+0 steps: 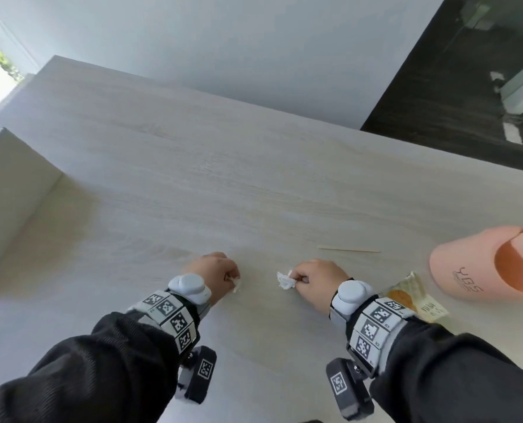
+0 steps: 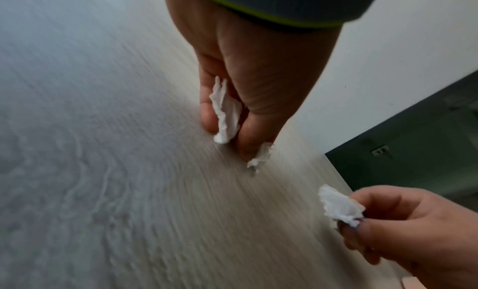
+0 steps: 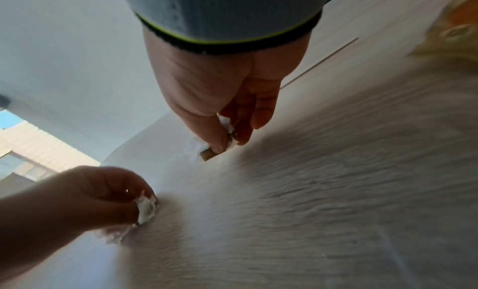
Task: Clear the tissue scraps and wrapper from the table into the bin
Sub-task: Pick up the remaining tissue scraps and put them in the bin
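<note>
The left hand (image 1: 216, 274) pinches a white tissue scrap (image 2: 225, 113) low over the pale counter (image 1: 254, 184). Just right of it, the right hand (image 1: 318, 282) pinches another crumpled scrap (image 1: 284, 280). Farther right lie the wrapper (image 1: 418, 297), a thin stick (image 1: 348, 250) and a pink bin (image 1: 479, 264) on its side.

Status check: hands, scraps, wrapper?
Left hand pinching tissue scrap. Right hand pinching another scrap. Wrapper on table beside pink bin. Nothing blocking.
</note>
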